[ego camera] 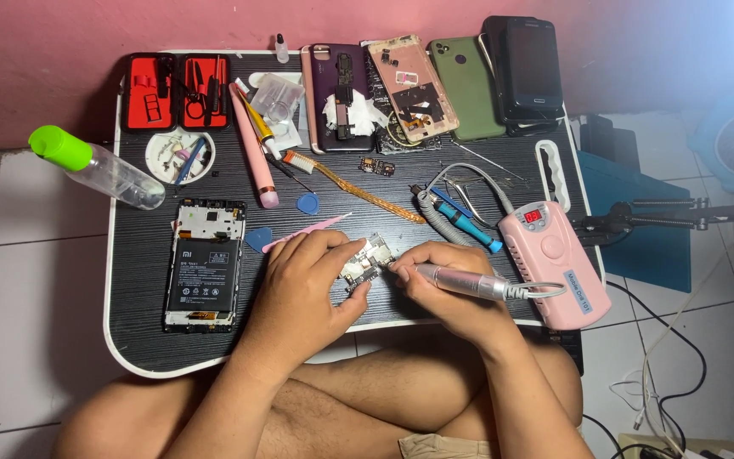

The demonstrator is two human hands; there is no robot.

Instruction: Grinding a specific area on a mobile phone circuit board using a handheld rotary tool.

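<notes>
Near the front edge of the small black table [138,280], we see the left hand [303,285] pinching a small circuit board [365,262] between thumb and fingers. The right hand [439,276] is closed around a silver rotary tool [460,282], its tip touching the board. An opened phone [204,263] lies toward the table's left edge, a pink control box [554,259] toward the right edge.
</notes>
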